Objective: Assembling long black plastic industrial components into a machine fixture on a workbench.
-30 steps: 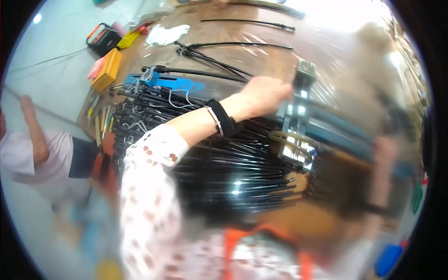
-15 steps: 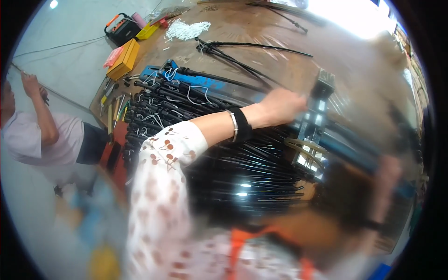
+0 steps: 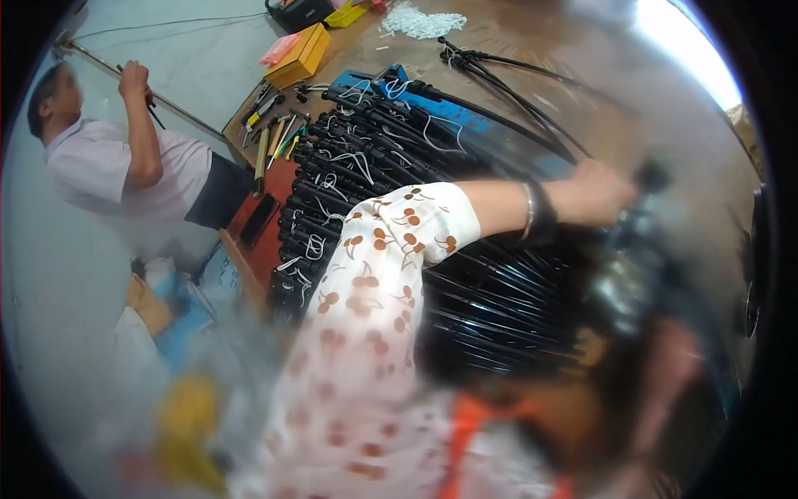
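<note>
My left hand [image 3: 597, 193] reaches out to the right over the pile, with a dark band on its wrist. Its fingers look curled and closed, but blur hides what is in them. Just beyond it a metal fixture [image 3: 623, 287] shows as a smeared grey shape. Low on the right, my right hand [image 3: 675, 349] is badly blurred, so its fingers cannot be made out. Many thin black rods [image 3: 490, 308] lie packed side by side beneath my left arm, and white cords [image 3: 353, 162] loop around their thicker left ends.
Behind the pile lies a blue stand [image 3: 449, 106]; more black rods [image 3: 528, 96] rest beyond it. Small white pieces [image 3: 424, 21] are heaped near a yellow box [image 3: 301, 56]. Hand tools [image 3: 270, 137] and a phone [image 3: 259, 220] lie at left. Another person [image 3: 133, 166] stands there.
The view has swung, so the pile, tools and other person sit further right in the picture. My left hand stays by the metal fixture, which is now more blurred.
</note>
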Action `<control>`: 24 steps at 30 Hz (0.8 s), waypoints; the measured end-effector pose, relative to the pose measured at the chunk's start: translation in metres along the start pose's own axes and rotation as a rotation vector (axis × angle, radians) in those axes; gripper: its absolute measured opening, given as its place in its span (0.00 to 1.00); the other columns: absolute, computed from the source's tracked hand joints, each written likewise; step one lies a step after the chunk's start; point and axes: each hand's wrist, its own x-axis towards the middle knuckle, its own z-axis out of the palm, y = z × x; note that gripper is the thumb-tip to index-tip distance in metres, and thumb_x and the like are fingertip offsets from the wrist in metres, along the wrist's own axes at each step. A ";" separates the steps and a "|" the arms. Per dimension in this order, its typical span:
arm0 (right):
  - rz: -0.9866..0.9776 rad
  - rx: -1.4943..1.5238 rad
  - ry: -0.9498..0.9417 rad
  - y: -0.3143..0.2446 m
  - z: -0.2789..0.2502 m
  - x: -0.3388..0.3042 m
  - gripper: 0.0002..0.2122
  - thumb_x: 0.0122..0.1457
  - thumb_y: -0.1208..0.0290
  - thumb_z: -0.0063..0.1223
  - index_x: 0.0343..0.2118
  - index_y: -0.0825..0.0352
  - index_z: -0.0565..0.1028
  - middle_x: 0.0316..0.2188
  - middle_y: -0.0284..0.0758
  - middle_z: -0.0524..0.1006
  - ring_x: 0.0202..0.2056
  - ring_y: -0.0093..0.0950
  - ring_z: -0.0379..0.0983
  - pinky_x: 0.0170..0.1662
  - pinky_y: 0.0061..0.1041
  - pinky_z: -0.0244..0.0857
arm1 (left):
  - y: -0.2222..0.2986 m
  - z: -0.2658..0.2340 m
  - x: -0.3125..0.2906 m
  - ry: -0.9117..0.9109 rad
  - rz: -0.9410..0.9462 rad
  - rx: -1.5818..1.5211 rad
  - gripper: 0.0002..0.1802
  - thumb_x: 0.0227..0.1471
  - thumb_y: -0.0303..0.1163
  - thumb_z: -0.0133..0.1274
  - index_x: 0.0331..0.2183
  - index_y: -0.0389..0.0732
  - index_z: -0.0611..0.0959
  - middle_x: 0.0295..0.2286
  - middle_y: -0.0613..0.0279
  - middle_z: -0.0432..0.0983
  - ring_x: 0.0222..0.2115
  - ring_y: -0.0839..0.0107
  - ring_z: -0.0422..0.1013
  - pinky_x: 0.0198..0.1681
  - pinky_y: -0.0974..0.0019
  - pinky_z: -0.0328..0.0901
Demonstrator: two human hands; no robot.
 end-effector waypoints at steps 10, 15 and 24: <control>0.070 0.059 -0.095 0.001 0.012 -0.011 0.14 0.67 0.70 0.45 0.50 0.73 0.74 0.38 0.43 0.78 0.41 0.36 0.75 0.48 0.29 0.65 | 0.008 0.014 0.001 0.072 0.056 -0.014 0.09 0.43 0.31 0.54 0.30 0.49 0.85 0.24 0.55 0.80 0.28 0.52 0.78 0.32 0.54 0.70; 0.353 0.390 -0.151 -0.057 -0.015 0.034 0.17 0.65 0.64 0.50 0.47 0.75 0.75 0.38 0.47 0.80 0.40 0.33 0.76 0.45 0.29 0.67 | -0.002 0.022 0.004 0.222 0.292 0.072 0.07 0.47 0.31 0.55 0.33 0.47 0.82 0.28 0.58 0.81 0.31 0.55 0.78 0.30 0.56 0.73; -0.194 -0.202 -0.421 -0.088 0.011 -0.104 0.09 0.43 0.69 0.55 0.27 0.62 0.70 0.27 0.39 0.68 0.32 0.36 0.67 0.34 0.38 0.60 | -0.115 -0.013 0.009 0.137 0.421 0.419 0.08 0.58 0.39 0.52 0.33 0.46 0.78 0.27 0.67 0.76 0.34 0.66 0.75 0.39 0.55 0.66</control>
